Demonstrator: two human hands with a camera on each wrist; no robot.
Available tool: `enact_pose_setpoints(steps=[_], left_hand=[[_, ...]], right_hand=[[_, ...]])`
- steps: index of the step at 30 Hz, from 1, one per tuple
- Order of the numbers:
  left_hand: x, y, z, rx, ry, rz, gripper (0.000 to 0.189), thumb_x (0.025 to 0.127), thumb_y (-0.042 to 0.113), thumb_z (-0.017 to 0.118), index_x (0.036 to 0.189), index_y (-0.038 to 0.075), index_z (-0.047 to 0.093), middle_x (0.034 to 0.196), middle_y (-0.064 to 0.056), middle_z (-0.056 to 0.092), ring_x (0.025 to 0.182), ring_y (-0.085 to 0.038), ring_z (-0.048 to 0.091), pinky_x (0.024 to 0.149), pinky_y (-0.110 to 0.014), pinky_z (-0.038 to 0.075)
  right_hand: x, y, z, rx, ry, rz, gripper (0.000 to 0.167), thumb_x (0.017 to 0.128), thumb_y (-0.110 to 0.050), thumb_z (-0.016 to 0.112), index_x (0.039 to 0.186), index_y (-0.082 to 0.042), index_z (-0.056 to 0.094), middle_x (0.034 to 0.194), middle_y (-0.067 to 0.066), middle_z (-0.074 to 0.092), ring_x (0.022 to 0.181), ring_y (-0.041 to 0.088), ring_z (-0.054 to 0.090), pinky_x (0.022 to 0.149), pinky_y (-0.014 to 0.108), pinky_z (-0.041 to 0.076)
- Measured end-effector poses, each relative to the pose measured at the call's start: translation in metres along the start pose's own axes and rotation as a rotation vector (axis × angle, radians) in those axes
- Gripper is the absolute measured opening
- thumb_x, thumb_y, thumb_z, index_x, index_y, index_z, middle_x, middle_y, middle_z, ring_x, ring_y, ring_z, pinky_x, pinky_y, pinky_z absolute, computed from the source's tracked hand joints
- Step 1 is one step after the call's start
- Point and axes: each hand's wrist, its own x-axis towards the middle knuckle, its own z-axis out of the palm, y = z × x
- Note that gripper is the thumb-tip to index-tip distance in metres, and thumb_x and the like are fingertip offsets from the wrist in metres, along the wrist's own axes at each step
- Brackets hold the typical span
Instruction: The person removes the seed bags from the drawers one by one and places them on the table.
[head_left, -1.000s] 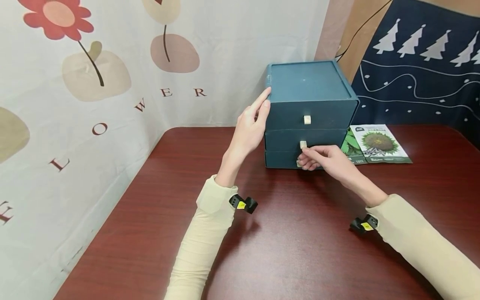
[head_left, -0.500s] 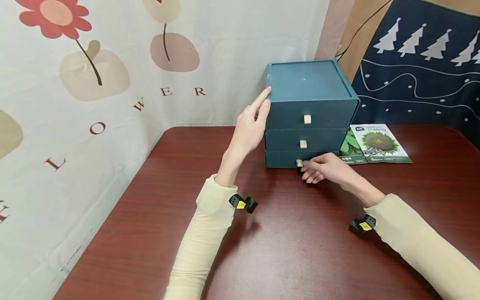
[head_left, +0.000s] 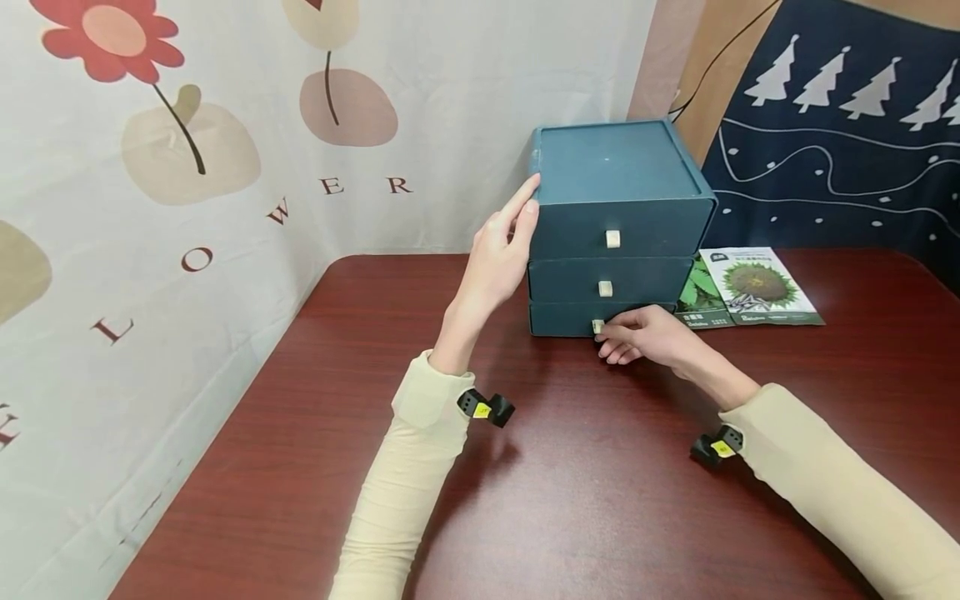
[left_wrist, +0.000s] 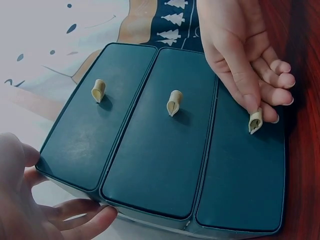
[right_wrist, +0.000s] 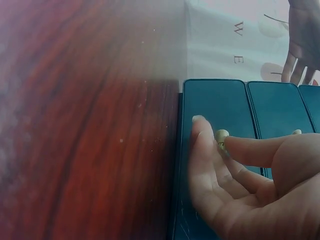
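A dark teal chest with three stacked drawers [head_left: 567, 282] stands on the table, each drawer front carrying a small cream pull tab. All three fronts look closed. My left hand [head_left: 498, 254] rests on the chest's left side, fingers extended along its upper edge. At the bottom drawer, my right hand [head_left: 648, 335] pinches the lowest pull tab [left_wrist: 255, 122] between thumb and index finger. Its other fingers curl loosely beneath, as the right wrist view shows. The middle tab [head_left: 605, 288] and top tab [head_left: 612, 239] stick out untouched above.
Two printed packets lie flat right of the chest: a white one with a sunflower head [head_left: 761, 286] and a green leafy one [head_left: 702, 296] partly hidden behind it. A patterned white curtain [head_left: 450, 108] hangs along the left and back. The reddish-brown table [head_left: 585, 483] extends in front.
My right hand has moved down from the middle drawer's tab to the bottom drawer's tab and now pinches it. The left hand has stayed at the chest's side.
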Motion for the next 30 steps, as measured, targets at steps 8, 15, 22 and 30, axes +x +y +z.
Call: enact_pose_setpoints(steps=[8, 15, 22, 30], left_hand=[[0.0, -0.001, -0.001, 0.0, 0.007, 0.009, 0.047, 0.111, 0.038, 0.037, 0.157, 0.029, 0.04, 0.087, -0.005, 0.053, 0.084, -0.02, 0.045, 0.072, -0.034, 0.039], [-0.001, -0.001, -0.002, -0.013, -0.008, 0.003, 0.048, 0.111, 0.038, 0.037, 0.158, 0.029, 0.039, 0.087, -0.006, 0.052, 0.085, -0.021, 0.044, 0.073, -0.035, 0.038], [-0.001, -0.001, -0.002, -0.01, -0.013, 0.011, 0.047, 0.111, 0.037, 0.036, 0.158, 0.028, 0.039, 0.079, -0.007, 0.048, 0.077, -0.022, 0.042, 0.069, -0.034, 0.036], [-0.001, 0.001, -0.002, -0.013, -0.017, 0.011, 0.047, 0.111, 0.036, 0.036, 0.158, 0.028, 0.038, 0.079, -0.007, 0.046, 0.072, -0.024, 0.04, 0.068, -0.034, 0.034]], right_hand=[[-0.006, -0.003, 0.0, -0.131, 0.021, -0.015, 0.028, 0.099, -0.008, 0.063, 0.116, 0.015, 0.067, 0.09, 0.017, 0.075, 0.077, 0.016, 0.07, 0.074, 0.032, 0.058], [-0.017, -0.007, 0.004, -0.167, -0.012, 0.003, 0.023, 0.097, -0.006, 0.064, 0.109, 0.013, 0.071, 0.088, 0.016, 0.075, 0.076, 0.02, 0.072, 0.073, 0.035, 0.059], [-0.031, -0.011, 0.01, -0.304, -0.015, -0.039, 0.02, 0.098, -0.01, 0.066, 0.105, 0.006, 0.076, 0.085, 0.009, 0.075, 0.076, 0.022, 0.073, 0.07, 0.034, 0.059], [-0.05, -0.012, 0.018, -0.397, -0.009, -0.075, 0.019, 0.098, -0.016, 0.067, 0.104, -0.002, 0.078, 0.082, 0.001, 0.075, 0.074, 0.016, 0.072, 0.065, 0.031, 0.055]])
